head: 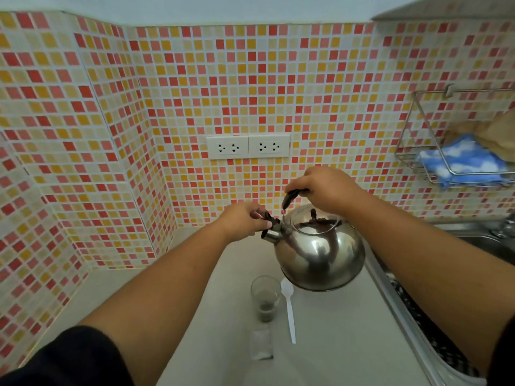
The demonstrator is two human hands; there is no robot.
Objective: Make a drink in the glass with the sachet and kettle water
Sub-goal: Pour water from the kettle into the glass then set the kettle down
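Observation:
A steel kettle (320,252) hangs in the air above the pale counter (334,344), its spout pointing left. My right hand (323,188) grips the black handle on top. My left hand (245,220) pinches the black cap on the spout. Below the kettle stands a clear glass (265,298) with brownish powder at its bottom. A white plastic spoon (289,307) lies just right of the glass. An opened sachet (260,345) lies flat on the counter in front of the glass.
Mosaic-tiled walls close in the counter at the back and left, with two wall sockets (248,146) behind the kettle. A steel sink (479,240) lies to the right. A wire rack (457,151) holding a blue cloth hangs on the right wall.

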